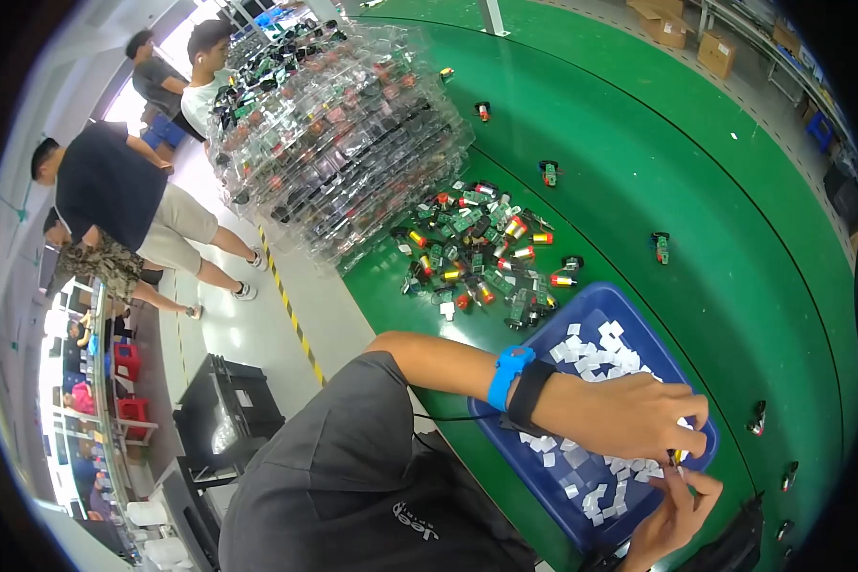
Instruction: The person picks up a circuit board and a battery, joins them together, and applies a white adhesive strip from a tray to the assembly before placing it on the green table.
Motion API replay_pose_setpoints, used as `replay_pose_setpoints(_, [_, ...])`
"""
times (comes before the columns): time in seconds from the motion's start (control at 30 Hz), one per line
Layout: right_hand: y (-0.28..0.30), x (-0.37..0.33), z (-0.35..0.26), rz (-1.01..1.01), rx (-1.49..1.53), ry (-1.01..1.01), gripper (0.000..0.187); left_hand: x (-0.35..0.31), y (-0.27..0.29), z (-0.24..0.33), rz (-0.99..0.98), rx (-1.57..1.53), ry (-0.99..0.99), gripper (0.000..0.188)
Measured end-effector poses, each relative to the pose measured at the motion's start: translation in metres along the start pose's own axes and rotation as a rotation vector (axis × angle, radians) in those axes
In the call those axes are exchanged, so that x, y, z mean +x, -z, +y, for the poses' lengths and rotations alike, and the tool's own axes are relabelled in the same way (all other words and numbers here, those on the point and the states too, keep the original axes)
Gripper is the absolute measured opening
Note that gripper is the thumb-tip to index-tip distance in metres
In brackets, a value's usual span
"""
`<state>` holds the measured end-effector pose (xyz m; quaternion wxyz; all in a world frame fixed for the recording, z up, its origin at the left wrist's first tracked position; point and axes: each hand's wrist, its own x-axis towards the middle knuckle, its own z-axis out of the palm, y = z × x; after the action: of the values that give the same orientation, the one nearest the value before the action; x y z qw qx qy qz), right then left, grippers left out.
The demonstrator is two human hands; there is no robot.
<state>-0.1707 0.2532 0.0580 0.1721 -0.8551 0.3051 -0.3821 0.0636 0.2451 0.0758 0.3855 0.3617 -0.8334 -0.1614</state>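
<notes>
My left hand (629, 412), with a blue band and a black band on its wrist, reaches over a blue plastic tray (494, 431). Its fingertips are closed on a small yellow-and-black part (675, 457), mostly hidden by the fingers. From the lower right, my right hand (675, 522) meets it, thumb and fingers pinching the same part. Many small white square pieces (601, 357) lie scattered in the tray under my hands. Just beyond the tray is a heap of small electronic assemblies (486, 243), green boards with red and yellow cylinders.
A tall stack of clear plastic trays (343, 133) filled with similar assemblies stands beyond the heap. Single assemblies (661, 248) sit spaced along the green conveyor belt (734, 286). Several people stand at the left; a black crate (224, 410) rests beside the bench.
</notes>
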Motion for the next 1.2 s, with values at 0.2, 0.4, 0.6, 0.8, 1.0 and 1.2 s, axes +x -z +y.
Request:
replay_pose_setpoints(0.2, [0.011,0.006,-0.013,0.071,-0.063,-0.004,0.027,0.001,-0.006,0.007,0.081,0.103,-0.130,0.021])
replay_pose_setpoints(0.4, [0.013,-0.013,-0.016,0.234,0.135,-0.234,0.020,0.010,-0.009,0.012,0.194,0.017,-0.250,0.017])
replay_pose_setpoints(0.6, [0.007,0.020,-0.019,0.273,0.065,-0.095,0.024,0.007,0.010,0.001,0.109,-0.079,-0.239,0.033])
replay_pose_setpoints(0.8, [0.013,0.016,-0.008,0.289,0.097,-0.028,0.025,0.008,0.017,0.002,0.048,-0.511,0.414,0.027])
replay_pose_setpoints(1.0, [0.013,0.009,-0.008,0.219,0.121,0.080,0.026,0.024,0.020,0.005,-0.412,-0.939,0.826,0.016])
replay_pose_setpoints(1.2, [0.014,0.008,-0.014,0.125,0.043,-0.079,0.022,0.017,0.016,0.010,-0.409,-0.829,0.766,0.021])
